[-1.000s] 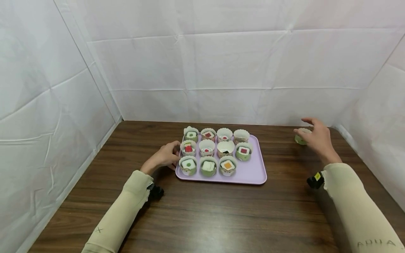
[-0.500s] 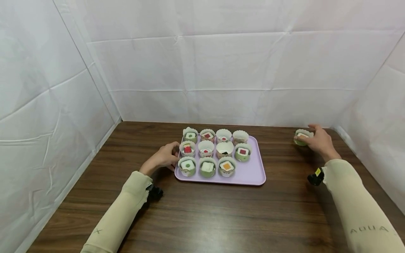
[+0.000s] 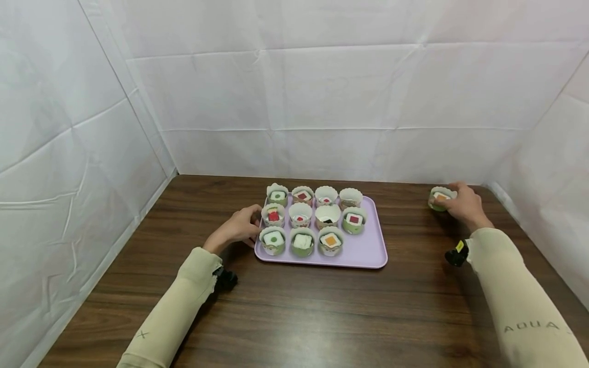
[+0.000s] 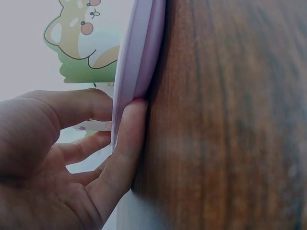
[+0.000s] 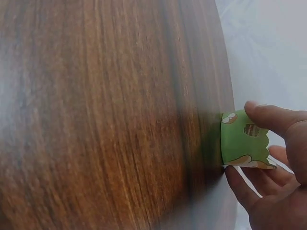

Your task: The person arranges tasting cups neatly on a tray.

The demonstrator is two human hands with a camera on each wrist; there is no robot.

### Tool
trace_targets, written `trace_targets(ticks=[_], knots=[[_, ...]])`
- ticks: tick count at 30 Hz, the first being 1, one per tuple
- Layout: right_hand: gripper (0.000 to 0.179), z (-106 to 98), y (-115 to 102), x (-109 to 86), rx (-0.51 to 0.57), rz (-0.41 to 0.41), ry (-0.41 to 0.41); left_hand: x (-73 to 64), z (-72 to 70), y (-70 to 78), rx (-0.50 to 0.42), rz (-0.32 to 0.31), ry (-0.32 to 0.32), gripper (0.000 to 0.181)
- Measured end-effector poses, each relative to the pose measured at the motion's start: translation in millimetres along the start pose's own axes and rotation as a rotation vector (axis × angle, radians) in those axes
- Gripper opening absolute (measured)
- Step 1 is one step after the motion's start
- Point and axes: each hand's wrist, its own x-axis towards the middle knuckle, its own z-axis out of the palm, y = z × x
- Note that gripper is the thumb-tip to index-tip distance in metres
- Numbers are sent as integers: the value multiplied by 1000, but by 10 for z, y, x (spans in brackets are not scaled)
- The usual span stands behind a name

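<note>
At the left edge of a lilac tray [image 3: 363, 253], my left hand [image 3: 236, 228] pinches the rim; the left wrist view shows the fingers on both sides of the rim [image 4: 136, 62]. Several patterned paper baking cups stand in rows on the tray, many with small white square sweets, among them one with an orange centre [image 3: 331, 239]. Far to the right, my right hand [image 3: 467, 208] grips a green paper baking cup [image 5: 240, 136] between thumb and fingers. Inside that cup is a white and orange sweet [image 3: 440, 196]. The cup stands upright, close to the table's back edge.
The dark wooden table [image 3: 294, 312] ends at a white cloth backdrop [image 3: 331, 102] behind, with cloth walls on the left and right. Bare tray surface shows at the front right corner, beside the front row of cups.
My right hand has come down and closed its thumb and fingers around the green baking cup at the far right. My left hand stays at the tray's edge.
</note>
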Motion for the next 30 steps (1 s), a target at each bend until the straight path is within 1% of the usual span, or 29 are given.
trace_targets(ticks=[6,15,22,30], knots=[[96,29,-4,7,13,29,-21,5,-5,-1,-8,3,3,42],[87,35,1,1,-37,13,-23,14,5,-5,-16,-6,-2,43],[85,20,-8,-7,-36,16,-31,4,4,8,-10,-8,2,42],[83,37,0,-31,-41,26,0,17,1,-10,-3,-6,-2,44]])
